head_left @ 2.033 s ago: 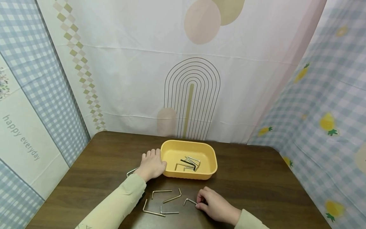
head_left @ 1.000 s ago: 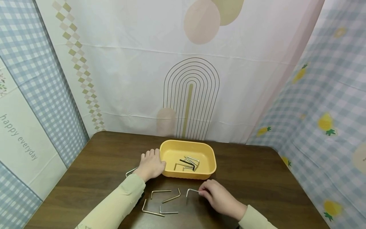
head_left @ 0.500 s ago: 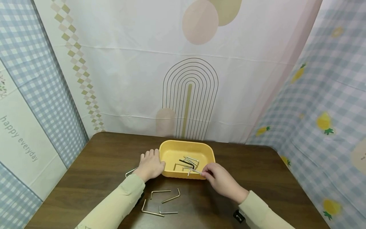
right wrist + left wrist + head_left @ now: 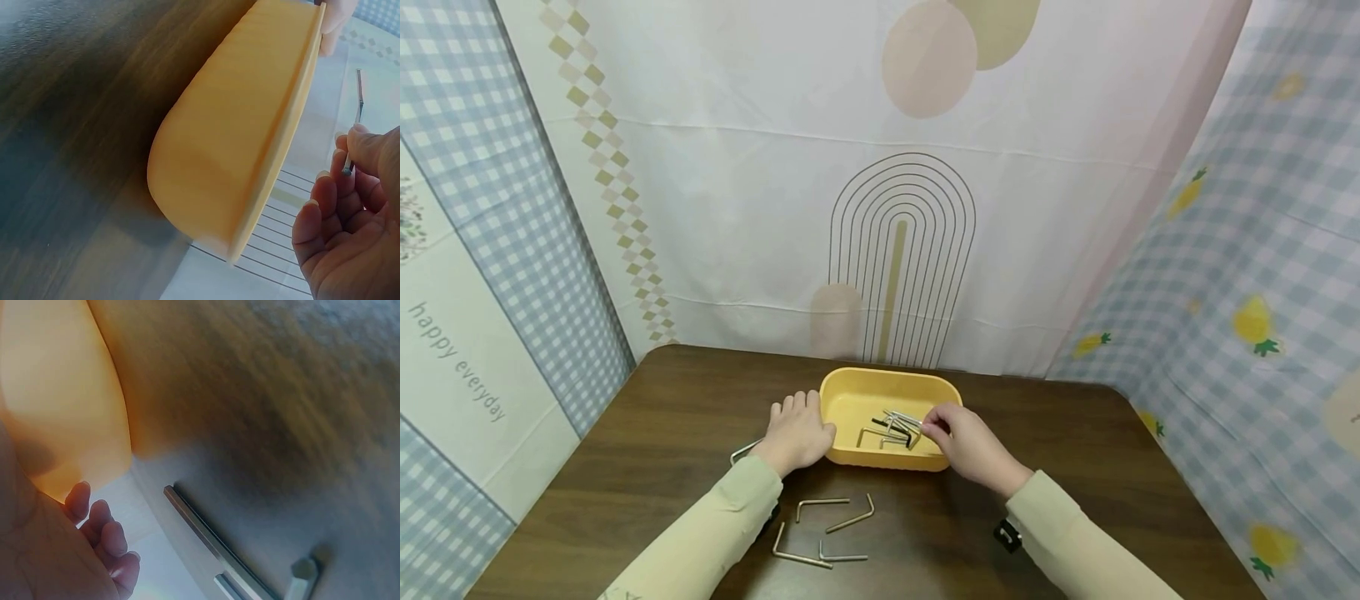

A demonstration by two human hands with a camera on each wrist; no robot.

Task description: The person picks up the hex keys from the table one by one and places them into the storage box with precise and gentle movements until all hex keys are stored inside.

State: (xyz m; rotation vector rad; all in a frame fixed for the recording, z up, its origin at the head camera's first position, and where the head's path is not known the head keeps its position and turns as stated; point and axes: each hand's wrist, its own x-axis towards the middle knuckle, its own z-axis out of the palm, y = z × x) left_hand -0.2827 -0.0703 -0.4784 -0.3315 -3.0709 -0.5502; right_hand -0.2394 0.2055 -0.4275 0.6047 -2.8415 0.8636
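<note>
My left hand (image 4: 795,431) holds the left end of a yellow plastic bin (image 4: 891,459), with the thumb at its rim and the fingers outside. Between thumb and fingertips my right hand (image 4: 973,444) pinches a silver hex key (image 4: 359,94), over the inside of the bin near its right end. Several hex keys, silver, brass-toned and one black, lie heaped in the bin. In front of it on the table are a brass hex key (image 4: 823,502), another brass hex key (image 4: 852,522), a longer brass hex key (image 4: 803,558) and a silver hex key (image 4: 846,557).
Another hex key (image 4: 743,451) lies left of the bin, partly hidden by my left wrist. The dark wooden table (image 4: 692,408) backs onto a white printed cloth (image 4: 737,208). A checked cloth (image 4: 1262,250) hangs along the right side.
My right hand has lifted the silver hex key from the table and carried it forward over the bin's front rim to above the heap. The left hand has stayed at the bin.
</note>
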